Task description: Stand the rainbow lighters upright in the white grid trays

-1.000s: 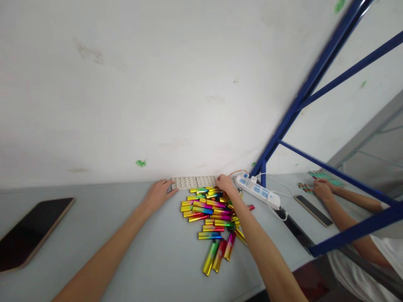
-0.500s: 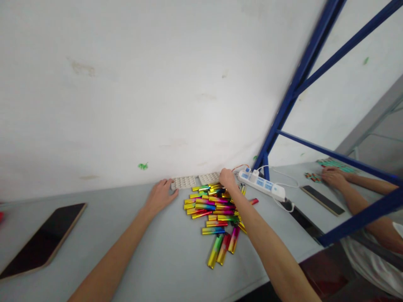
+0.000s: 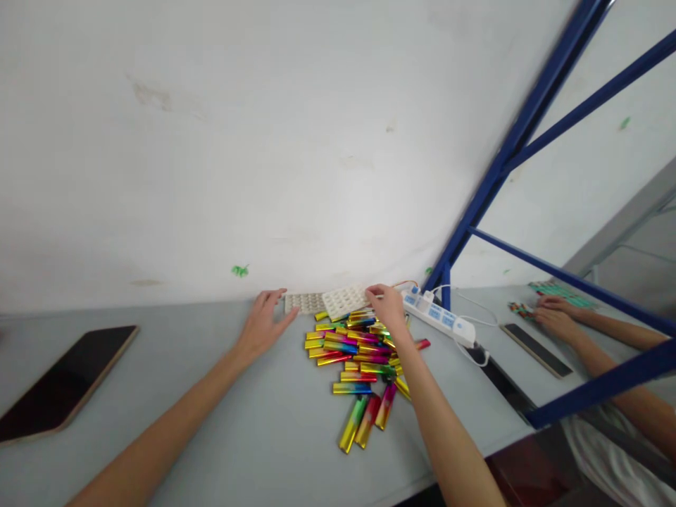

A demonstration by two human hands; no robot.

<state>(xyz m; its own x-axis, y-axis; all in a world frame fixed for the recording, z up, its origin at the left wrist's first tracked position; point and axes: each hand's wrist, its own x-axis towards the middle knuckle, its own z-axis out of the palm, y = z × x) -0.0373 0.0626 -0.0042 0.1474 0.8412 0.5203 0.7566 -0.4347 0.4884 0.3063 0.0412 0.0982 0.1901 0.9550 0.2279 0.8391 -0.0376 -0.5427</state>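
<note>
My right hand [image 3: 387, 304] pinches the right end of a white tray with rows of small holes [image 3: 346, 301]. This tray is tilted, its left end overlapping a second, similar holed tray [image 3: 303, 303] that lies against the wall. At the left end of that second tray is my left hand [image 3: 264, 320], thumb and fingers spread apart. Below the trays lies a loose pile of shiny lighters or lighter-like tubes [image 3: 346, 347] in metallic yellow, blue, red, green and pink. My right wrist and forearm cover part of the pile's right side.
A white power strip [image 3: 438, 313] with cables sits right of the pile, near a blue metal frame [image 3: 475, 197]. A dark flat panel [image 3: 68, 380] lies at far left. Beyond the frame, another person's hands [image 3: 557, 313] work near small coloured pieces [image 3: 520, 309].
The right-hand tray has been lifted and shifted left, over the other tray's end. My left hand's fingers have spread away from the tray. The view has shifted slightly.
</note>
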